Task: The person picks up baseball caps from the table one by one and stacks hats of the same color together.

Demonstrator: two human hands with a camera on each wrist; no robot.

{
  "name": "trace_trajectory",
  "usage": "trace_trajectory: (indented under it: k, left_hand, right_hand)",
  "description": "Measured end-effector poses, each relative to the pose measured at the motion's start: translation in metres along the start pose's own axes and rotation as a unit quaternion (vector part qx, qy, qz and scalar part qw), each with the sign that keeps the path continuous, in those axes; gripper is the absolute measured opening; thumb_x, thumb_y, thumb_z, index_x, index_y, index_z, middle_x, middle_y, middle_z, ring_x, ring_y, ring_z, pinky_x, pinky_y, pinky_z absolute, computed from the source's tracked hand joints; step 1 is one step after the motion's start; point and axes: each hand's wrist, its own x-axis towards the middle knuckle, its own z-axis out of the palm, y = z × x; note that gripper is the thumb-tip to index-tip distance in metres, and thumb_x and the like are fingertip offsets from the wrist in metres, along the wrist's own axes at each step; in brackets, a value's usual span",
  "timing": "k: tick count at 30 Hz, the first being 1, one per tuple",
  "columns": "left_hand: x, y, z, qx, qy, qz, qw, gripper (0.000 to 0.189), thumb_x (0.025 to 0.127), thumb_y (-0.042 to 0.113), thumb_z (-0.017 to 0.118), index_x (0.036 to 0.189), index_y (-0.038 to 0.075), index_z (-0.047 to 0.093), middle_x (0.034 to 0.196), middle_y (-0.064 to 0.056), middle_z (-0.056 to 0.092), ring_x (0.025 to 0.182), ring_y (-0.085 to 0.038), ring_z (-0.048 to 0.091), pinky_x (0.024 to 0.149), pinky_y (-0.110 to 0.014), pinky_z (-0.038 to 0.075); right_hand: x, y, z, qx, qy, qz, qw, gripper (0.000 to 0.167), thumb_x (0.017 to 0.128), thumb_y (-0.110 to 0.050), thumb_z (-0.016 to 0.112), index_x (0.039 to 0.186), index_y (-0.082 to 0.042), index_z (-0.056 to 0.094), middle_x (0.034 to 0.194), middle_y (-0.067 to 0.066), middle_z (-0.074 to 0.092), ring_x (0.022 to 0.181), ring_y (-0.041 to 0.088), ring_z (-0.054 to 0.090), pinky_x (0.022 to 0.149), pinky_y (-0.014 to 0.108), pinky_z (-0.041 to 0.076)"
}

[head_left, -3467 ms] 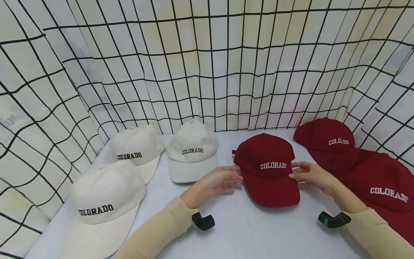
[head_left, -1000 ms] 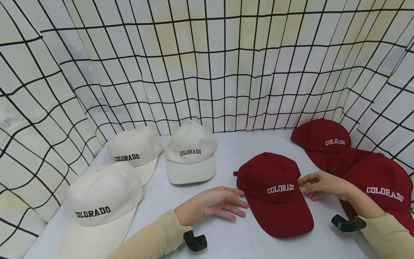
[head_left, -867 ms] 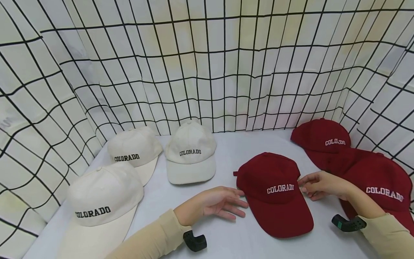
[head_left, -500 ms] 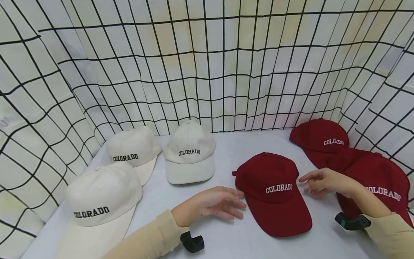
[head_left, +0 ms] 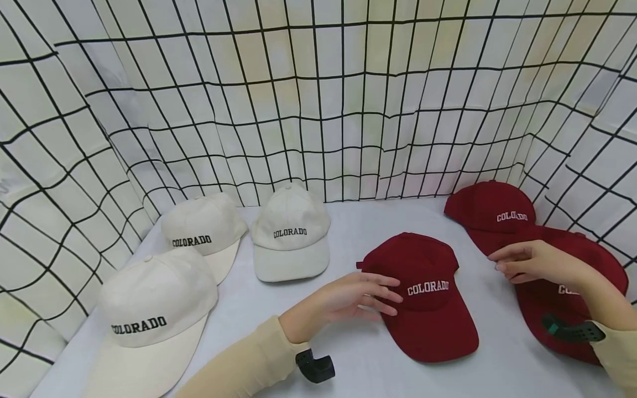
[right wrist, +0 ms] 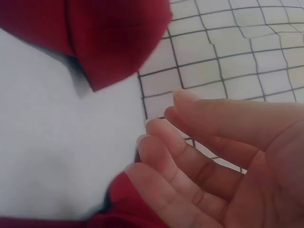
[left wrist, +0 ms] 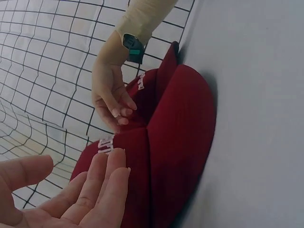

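Observation:
A dark red baseball cap (head_left: 433, 326) with white COLORADO lettering sits upright on the white surface, its brim toward me and slightly right. My left hand (head_left: 348, 298) is at its left side, fingers extended and overlapping the crown in the head view; whether they touch it I cannot tell. My right hand (head_left: 542, 262) hovers right of this cap, apart from it, fingers loosely bent and holding nothing. Behind that hand lies another red cap (head_left: 607, 265), its lettering partly covered by the wrist. The right wrist view shows the bare fingers (right wrist: 161, 185) with a red cap (right wrist: 118, 38) beyond.
A third red cap (head_left: 490, 207) is at the back right, touching the one before it. To the left are three cream caps: one at the front (head_left: 159, 298), one at the back (head_left: 204, 221), and a central cap (head_left: 291, 232). Black-grid netting (head_left: 328, 127) surrounds the surface.
Since the earliest frame, the middle red cap has come nearer and turned slightly right. In the last half second, my right hand has moved away rightward, and my left hand has shifted right over its edge.

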Motion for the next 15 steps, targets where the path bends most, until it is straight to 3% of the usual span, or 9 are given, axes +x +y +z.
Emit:
trace_trajectory:
  k: [9,15]
  left_hand:
    - [0.026,0.013,0.032,0.021,-0.021,0.036,0.9989,0.039,0.104,0.016,0.056,0.141,0.008,0.060,0.126,-0.007,0.071,0.110,-0.024,0.070,0.091,-0.034,0.056]
    - [0.045,0.018,0.053,0.022,-0.037,0.043,0.9982,0.039,0.104,0.016,0.056,0.142,0.009,0.060,0.126,-0.003,0.071,0.111,-0.021,0.070,0.094,-0.034,0.055]
  right_hand:
    - [-0.023,0.007,-0.021,-0.079,0.070,0.048,0.9932,0.047,0.101,-0.022,0.068,0.131,0.014,0.059,0.122,0.024,0.066,0.097,0.020,0.069,0.079,0.035,0.061]
    - [-0.038,0.021,-0.037,-0.115,0.094,0.086,0.9852,0.050,0.102,-0.023,0.066,0.129,0.018,0.056,0.115,0.027,0.066,0.095,0.028,0.069,0.075,0.039,0.062]
